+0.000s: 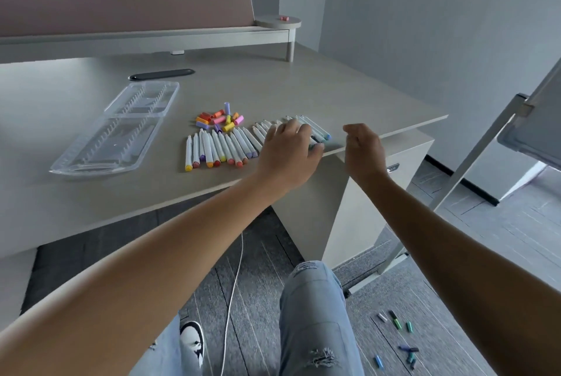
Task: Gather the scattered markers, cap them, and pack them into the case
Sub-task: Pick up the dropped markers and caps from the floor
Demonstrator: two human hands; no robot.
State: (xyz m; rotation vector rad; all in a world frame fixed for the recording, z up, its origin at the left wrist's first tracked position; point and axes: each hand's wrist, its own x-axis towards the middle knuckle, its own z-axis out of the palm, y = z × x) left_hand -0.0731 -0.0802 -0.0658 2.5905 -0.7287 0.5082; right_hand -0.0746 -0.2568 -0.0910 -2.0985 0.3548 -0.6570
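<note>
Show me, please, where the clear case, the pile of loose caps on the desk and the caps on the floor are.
clear case (121,135): head view, on the hinge between its two open halves.
pile of loose caps (219,119): head view, on the pile's middle.
caps on the floor (396,323): head view, on a green one.

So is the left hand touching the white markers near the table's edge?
Touching. In the head view the left hand lies with spread fingers on the white markers at the grey table's edge.
</note>
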